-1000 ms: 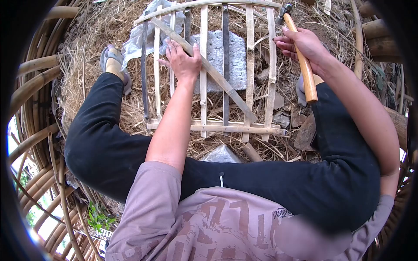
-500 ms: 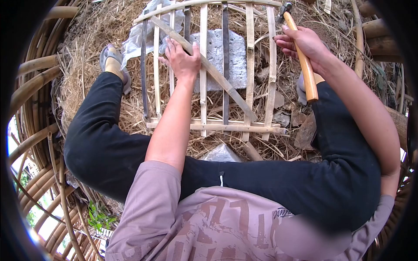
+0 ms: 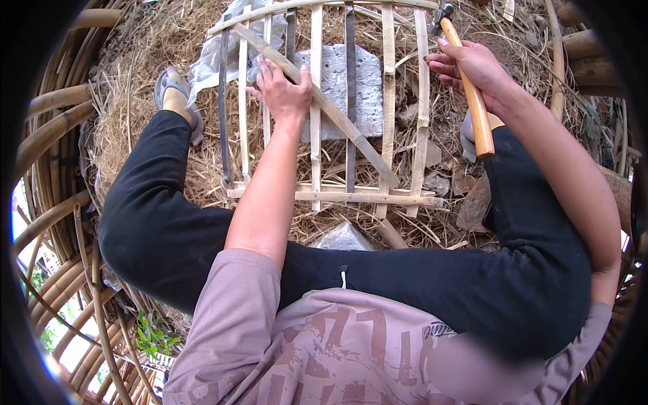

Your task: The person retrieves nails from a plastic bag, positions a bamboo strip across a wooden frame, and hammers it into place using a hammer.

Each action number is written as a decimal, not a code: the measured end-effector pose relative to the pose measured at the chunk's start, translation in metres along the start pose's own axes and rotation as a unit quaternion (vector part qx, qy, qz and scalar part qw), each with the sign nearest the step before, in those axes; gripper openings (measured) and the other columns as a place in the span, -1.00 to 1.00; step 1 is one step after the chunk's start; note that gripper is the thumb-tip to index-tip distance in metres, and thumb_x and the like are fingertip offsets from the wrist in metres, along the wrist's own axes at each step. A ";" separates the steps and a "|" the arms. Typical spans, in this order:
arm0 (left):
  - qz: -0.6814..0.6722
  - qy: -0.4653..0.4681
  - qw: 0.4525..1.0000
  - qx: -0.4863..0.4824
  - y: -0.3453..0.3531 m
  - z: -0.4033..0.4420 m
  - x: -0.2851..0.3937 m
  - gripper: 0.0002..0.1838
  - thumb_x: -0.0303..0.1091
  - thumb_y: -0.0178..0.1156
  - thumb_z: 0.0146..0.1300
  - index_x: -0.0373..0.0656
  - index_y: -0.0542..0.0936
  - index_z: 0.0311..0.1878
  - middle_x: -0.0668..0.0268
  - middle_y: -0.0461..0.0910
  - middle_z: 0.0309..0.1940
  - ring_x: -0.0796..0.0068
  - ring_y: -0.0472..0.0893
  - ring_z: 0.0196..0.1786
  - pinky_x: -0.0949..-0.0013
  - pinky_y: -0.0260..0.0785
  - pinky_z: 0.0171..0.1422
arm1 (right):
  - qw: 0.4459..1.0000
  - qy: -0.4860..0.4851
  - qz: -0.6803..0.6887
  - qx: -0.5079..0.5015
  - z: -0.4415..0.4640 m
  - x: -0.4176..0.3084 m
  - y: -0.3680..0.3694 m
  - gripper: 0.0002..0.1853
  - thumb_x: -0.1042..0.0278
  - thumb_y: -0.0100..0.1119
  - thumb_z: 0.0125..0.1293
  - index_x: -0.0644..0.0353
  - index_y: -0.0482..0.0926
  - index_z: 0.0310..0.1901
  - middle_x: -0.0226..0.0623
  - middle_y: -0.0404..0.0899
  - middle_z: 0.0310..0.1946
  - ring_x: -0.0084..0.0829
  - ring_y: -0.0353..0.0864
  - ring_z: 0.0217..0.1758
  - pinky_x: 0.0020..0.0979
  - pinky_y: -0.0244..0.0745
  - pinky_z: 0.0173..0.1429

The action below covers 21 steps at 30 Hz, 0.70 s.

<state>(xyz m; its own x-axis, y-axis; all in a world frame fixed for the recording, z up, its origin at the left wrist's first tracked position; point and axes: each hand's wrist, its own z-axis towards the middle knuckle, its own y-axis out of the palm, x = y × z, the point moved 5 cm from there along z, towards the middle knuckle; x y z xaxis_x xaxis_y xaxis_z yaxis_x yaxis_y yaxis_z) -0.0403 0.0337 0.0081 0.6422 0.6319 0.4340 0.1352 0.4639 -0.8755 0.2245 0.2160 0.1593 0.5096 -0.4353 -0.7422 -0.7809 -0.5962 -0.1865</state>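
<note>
A slatted bamboo frame lies in front of me, made of pale and dark upright slats between a curved top strip and a bottom rail. Across it runs a diagonal bamboo slat. My left hand grips this slat at its upper part, fingers over it and thumb along its lower side. To the right, my right hand is closed around the wooden handle of a hammer, its dark head up beside the frame's top right corner. A pale stone block sits beneath the slats.
Dry straw covers the ground. A clear plastic bag lies at the frame's upper left. Another stone shows near my lap. Curved bamboo poles surround the spot on both sides.
</note>
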 end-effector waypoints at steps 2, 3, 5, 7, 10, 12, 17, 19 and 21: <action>-0.009 -0.005 1.000 -0.015 -0.001 0.000 0.001 -0.03 0.14 0.16 0.20 -0.54 0.28 0.44 -0.15 0.17 0.54 -0.05 0.18 0.57 -0.35 -0.47 0.64 | 1.000 0.000 -0.001 -0.001 -0.001 0.000 0.000 -0.74 0.19 0.10 0.55 0.18 0.37 0.04 -0.34 0.69 -0.14 -0.64 0.69 -0.17 -0.58 0.65 -0.12; -0.008 -0.005 1.000 -0.016 -0.001 0.000 0.001 -0.03 0.15 0.16 0.20 -0.54 0.27 0.45 -0.15 0.16 0.54 -0.05 0.17 0.58 -0.35 -0.47 0.64 | 1.000 -0.001 -0.001 -0.002 -0.001 -0.001 0.000 -0.74 0.19 0.10 0.55 0.18 0.37 0.03 -0.34 0.69 -0.14 -0.64 0.69 -0.17 -0.58 0.66 -0.12; -0.005 -0.004 1.000 -0.016 0.001 0.000 -0.001 -0.01 0.16 0.16 0.21 -0.53 0.25 0.46 -0.14 0.15 0.54 -0.04 0.14 0.60 -0.34 -0.48 0.64 | 1.000 -0.001 0.002 -0.002 -0.001 0.000 0.001 -0.74 0.19 0.10 0.55 0.18 0.36 0.03 -0.34 0.69 -0.14 -0.64 0.69 -0.16 -0.58 0.66 -0.13; -0.005 -0.005 1.000 -0.019 0.002 0.000 -0.001 -0.01 0.16 0.15 0.21 -0.53 0.23 0.47 -0.14 0.15 0.55 -0.03 0.13 0.60 -0.34 -0.48 0.64 | 1.000 -0.002 0.003 -0.001 0.000 0.000 0.000 -0.74 0.19 0.10 0.55 0.18 0.36 0.02 -0.33 0.69 -0.14 -0.63 0.69 -0.16 -0.59 0.66 -0.13; -0.007 -0.006 1.000 -0.021 0.001 0.000 -0.001 0.00 0.17 0.15 0.21 -0.52 0.23 0.47 -0.14 0.15 0.55 -0.03 0.12 0.61 -0.34 -0.47 0.64 | 1.000 -0.003 0.003 -0.002 0.000 0.000 0.000 -0.75 0.19 0.10 0.55 0.17 0.36 0.01 -0.33 0.69 -0.14 -0.63 0.70 -0.17 -0.59 0.67 -0.14; -0.008 -0.007 1.000 -0.022 0.000 0.000 0.000 -0.01 0.16 0.15 0.21 -0.52 0.23 0.47 -0.15 0.15 0.55 -0.04 0.12 0.61 -0.34 -0.47 0.64 | 1.000 -0.004 0.000 -0.005 0.000 0.000 0.000 -0.75 0.19 0.10 0.55 0.17 0.36 0.01 -0.33 0.69 -0.14 -0.63 0.70 -0.17 -0.59 0.67 -0.14; -0.003 -0.006 1.000 -0.018 0.001 0.000 0.000 -0.02 0.14 0.16 0.20 -0.53 0.26 0.46 -0.15 0.16 0.54 -0.05 0.15 0.59 -0.33 -0.44 0.64 | 1.000 -0.002 0.000 -0.003 0.000 0.000 0.000 -0.75 0.19 0.10 0.55 0.18 0.36 0.01 -0.33 0.69 -0.14 -0.64 0.69 -0.17 -0.59 0.67 -0.13; -0.009 -0.006 1.000 -0.010 0.000 0.000 0.001 -0.03 0.13 0.17 0.19 -0.53 0.27 0.45 -0.15 0.17 0.54 -0.05 0.18 0.57 -0.33 -0.43 0.64 | 1.000 -0.002 0.004 -0.002 0.002 0.001 -0.001 -0.73 0.20 0.08 0.56 0.22 0.37 0.04 -0.29 0.68 -0.14 -0.60 0.70 -0.15 -0.57 0.68 -0.13; -0.013 -0.005 1.000 -0.003 -0.001 0.000 0.001 -0.04 0.11 0.18 0.19 -0.54 0.29 0.44 -0.14 0.18 0.53 -0.05 0.20 0.56 -0.32 -0.43 0.64 | 1.000 -0.006 0.010 0.002 0.002 0.001 -0.001 -0.69 0.22 0.06 0.57 0.32 0.38 0.09 -0.22 0.65 -0.13 -0.50 0.72 -0.09 -0.52 0.70 -0.11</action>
<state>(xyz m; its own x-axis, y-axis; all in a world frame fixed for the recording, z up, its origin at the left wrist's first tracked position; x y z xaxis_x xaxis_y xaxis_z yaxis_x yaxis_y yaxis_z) -0.0394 0.0338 0.0092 0.6308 0.6259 0.4586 0.1562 0.4765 -0.8652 0.2248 0.2176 0.1575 0.4884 -0.4390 -0.7541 -0.7925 -0.5849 -0.1728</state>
